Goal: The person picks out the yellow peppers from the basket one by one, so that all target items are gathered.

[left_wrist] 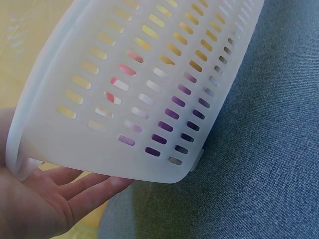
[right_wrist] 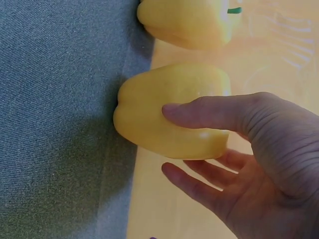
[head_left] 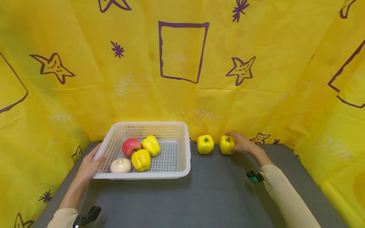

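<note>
My left hand grips the left end of a white plastic basket, its thumb over the rim and fingers along the outer wall. Inside the basket lie a red apple, two yellow bell peppers and a white turnip; purple shows through the slots in the left wrist view. Right of the basket, my right hand holds a standing yellow bell pepper, thumb on its near side and fingers around the other. Another yellow bell pepper stands just left of it, green stem up.
A dark grey table extends in front of the basket and peppers. Yellow patterned cloth hangs behind the table and along both sides, close to the back of the basket. Dark straps sit at both wrists.
</note>
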Demonstrator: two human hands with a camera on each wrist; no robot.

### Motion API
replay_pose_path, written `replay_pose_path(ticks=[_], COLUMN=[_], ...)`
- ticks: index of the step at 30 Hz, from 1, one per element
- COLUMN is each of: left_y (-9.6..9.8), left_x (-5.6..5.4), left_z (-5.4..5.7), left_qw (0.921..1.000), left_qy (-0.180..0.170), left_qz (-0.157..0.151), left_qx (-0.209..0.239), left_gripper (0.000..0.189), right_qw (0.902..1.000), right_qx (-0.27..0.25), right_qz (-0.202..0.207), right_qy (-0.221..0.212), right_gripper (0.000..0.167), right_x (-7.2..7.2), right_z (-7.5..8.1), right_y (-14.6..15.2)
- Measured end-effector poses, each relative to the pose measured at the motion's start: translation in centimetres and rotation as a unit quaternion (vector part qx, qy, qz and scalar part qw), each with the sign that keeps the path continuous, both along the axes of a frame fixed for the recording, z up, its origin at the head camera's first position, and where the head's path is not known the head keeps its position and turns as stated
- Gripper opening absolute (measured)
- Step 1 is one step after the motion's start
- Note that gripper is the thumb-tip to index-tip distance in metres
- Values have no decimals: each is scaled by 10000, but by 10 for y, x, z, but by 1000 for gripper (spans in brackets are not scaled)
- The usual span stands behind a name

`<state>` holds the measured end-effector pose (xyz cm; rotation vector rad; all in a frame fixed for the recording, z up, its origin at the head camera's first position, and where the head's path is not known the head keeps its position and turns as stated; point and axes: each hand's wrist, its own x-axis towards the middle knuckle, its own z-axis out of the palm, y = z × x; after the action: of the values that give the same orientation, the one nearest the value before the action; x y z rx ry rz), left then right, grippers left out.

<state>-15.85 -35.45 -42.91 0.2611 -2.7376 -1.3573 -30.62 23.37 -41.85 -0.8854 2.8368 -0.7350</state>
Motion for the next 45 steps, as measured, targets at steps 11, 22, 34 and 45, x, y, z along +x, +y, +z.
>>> replay_pose_path(ticks=[11,22,34,45], left_y=[-1,-2,-1,-1], left_x=[1,0,3,0], left_z=[0,1,2,1], left_qw=[9999,10000,9999,10000], left_qy=[-93,-28,-144,-67], left_qz=[31,12,46,-17], left_qx=[32,12,-40,4], left_gripper=[64,64,65,64], right_qw=[9995,9985,9991,9979], right_qx=[9,79,159,98], right_qz=[-90,-325,-387,-588], right_qy=[-298,-430,-103,-242], right_gripper=[76,70,55,63], right_x=[2,8,7,6], right_z=[9,31,49,59], right_y=[4,10,-1,-13])
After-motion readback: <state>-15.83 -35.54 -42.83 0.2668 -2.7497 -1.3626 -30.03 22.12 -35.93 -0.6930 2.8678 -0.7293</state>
